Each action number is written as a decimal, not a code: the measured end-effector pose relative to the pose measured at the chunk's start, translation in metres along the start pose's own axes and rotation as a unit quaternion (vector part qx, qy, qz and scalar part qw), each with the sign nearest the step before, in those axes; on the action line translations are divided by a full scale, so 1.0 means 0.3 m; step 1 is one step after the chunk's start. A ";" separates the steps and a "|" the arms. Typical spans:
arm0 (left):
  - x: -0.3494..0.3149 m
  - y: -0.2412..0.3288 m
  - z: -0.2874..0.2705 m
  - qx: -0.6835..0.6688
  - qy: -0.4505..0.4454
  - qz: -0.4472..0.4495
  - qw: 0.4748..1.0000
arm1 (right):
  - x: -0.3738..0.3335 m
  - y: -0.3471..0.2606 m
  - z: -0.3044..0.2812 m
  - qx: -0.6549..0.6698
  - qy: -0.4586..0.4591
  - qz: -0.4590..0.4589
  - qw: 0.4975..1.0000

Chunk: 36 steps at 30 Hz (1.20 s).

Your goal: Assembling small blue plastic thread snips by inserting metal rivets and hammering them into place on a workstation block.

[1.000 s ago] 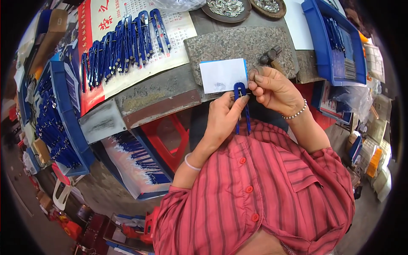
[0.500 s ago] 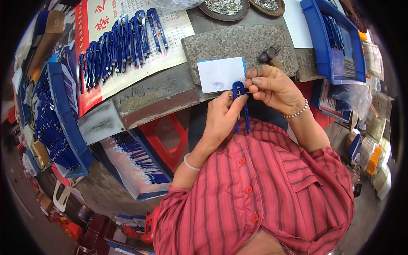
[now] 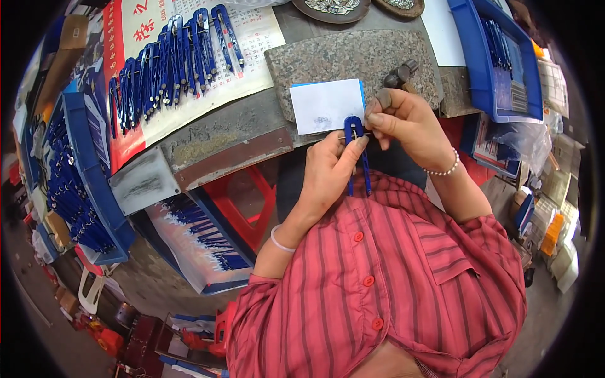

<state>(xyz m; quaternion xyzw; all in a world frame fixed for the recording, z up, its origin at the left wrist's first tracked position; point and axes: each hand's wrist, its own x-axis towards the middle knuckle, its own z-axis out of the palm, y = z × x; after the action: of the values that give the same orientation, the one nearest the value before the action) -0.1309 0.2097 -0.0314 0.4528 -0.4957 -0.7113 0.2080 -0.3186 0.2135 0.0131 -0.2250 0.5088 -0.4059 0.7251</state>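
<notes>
My left hand [image 3: 328, 170] grips a blue two-legged piece [image 3: 354, 124] with a rounded, looped top, held at the bench edge in front of my shirt. Its narrow legs hang below my fingers, and a thin metal pin appears to cross its upper part. Close beside the top, my right hand [image 3: 413, 129] has thumb and fingers pinched together; whatever is between them is too small to make out. A white sheet [image 3: 326, 104] with a grey smudge and a blue edge lies just beyond the piece, on a speckled stone slab [image 3: 337, 60].
A hammer [image 3: 400, 75] lies on the slab. Many similar blue pieces [image 3: 167, 63] cover a printed sheet at left; others fill a blue bin [image 3: 104, 189]. Dishes of small metal parts [image 3: 333, 9] stand behind. Another blue tray [image 3: 498, 63] sits at right, a red stool [image 3: 249, 208] below the bench.
My right hand's fingers have shifted slightly and come down closer to the blue piece's top. My left hand stays nearly in place. The view has tilted a little, moving the bench slightly up and left.
</notes>
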 end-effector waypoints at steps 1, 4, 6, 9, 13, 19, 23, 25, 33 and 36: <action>-0.001 0.007 0.000 0.006 0.000 -0.002 1.000 | -0.006 0.002 0.011 -0.151 0.030 -0.053 0.987; 0.000 0.007 0.001 0.013 0.004 -0.003 1.000 | 0.006 0.019 0.018 -0.435 0.070 -0.216 0.871; 0.001 0.008 0.001 0.013 0.005 -0.003 1.000 | 0.024 0.022 0.027 -0.601 0.077 -0.377 0.701; 0.001 0.009 0.001 0.014 0.006 -0.005 1.000 | 0.020 0.017 0.038 -0.650 0.058 -0.367 0.663; 0.004 0.005 -0.001 0.016 0.001 0.002 1.000 | 0.014 0.003 0.055 -0.703 0.029 -0.365 0.610; 0.010 -0.010 0.002 0.018 0.017 0.028 0.999 | 0.009 0.003 0.061 -0.720 0.019 -0.348 0.600; 0.014 -0.025 0.004 0.013 0.016 0.029 0.999 | 0.013 0.000 0.064 -0.716 0.016 -0.356 0.600; 0.012 -0.018 0.004 0.014 0.018 0.028 0.999 | 0.013 -0.001 0.063 -0.721 0.013 -0.349 0.599; 0.012 -0.017 0.004 0.015 0.022 0.036 0.999 | 0.019 -0.002 0.073 -0.722 0.010 -0.350 0.596; 0.014 -0.018 0.003 0.017 0.018 0.041 0.999 | 0.021 -0.004 0.070 -0.719 0.009 -0.357 0.596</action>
<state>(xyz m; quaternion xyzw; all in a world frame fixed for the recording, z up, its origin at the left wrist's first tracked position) -0.1330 0.2093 -0.0380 0.4482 -0.5221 -0.6855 0.2378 -0.2988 0.2059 0.0185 -0.8335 0.5215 -0.1372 0.1203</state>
